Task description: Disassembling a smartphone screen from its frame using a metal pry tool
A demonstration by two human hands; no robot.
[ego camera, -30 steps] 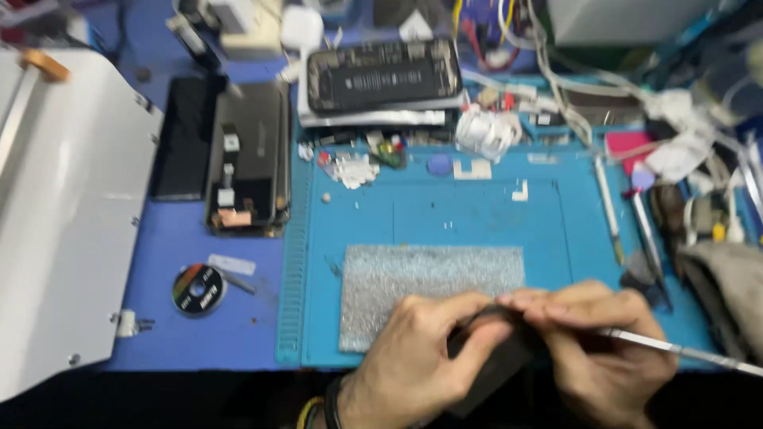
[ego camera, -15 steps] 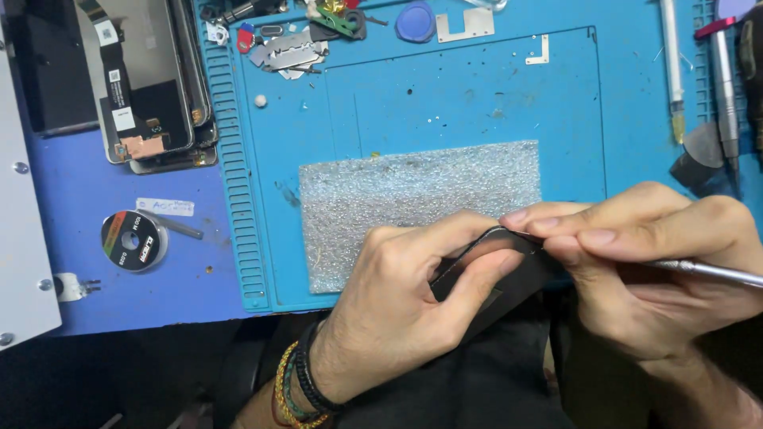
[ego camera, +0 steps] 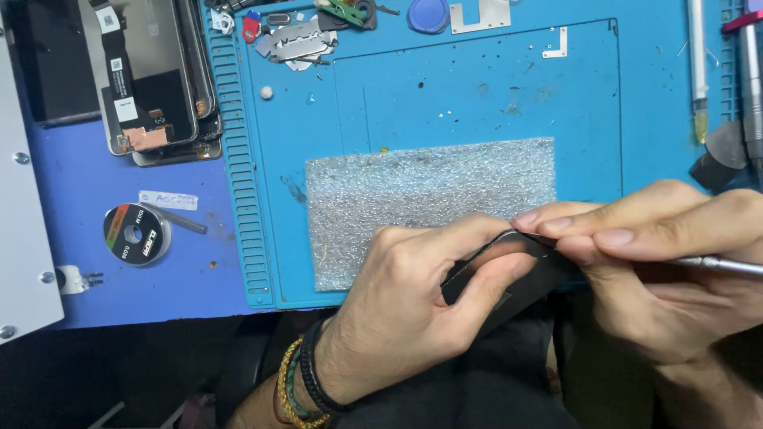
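My left hand (ego camera: 413,298) grips a thin black phone-like panel (ego camera: 517,266) by its edge, just in front of the blue work mat (ego camera: 477,87). My right hand (ego camera: 660,262) pinches the same panel's upper edge and holds a slim metal tool (ego camera: 719,264) whose handle sticks out to the right. The tool's tip is hidden by my fingers. Beaded and black bracelets circle my left wrist. A grey textured pad (ego camera: 421,191) lies on the mat right behind both hands.
Opened phone bodies (ego camera: 151,79) lie at the upper left on the blue table. A small black reel (ego camera: 137,233) sits left of the mat. Metal shields and small parts (ego camera: 294,40) lie along the mat's top. Screwdrivers (ego camera: 698,71) rest at the right edge.
The view has tilted down and closer to the hands. My hands hold the black panel and tool much as before, now lower at the mat's front edge.
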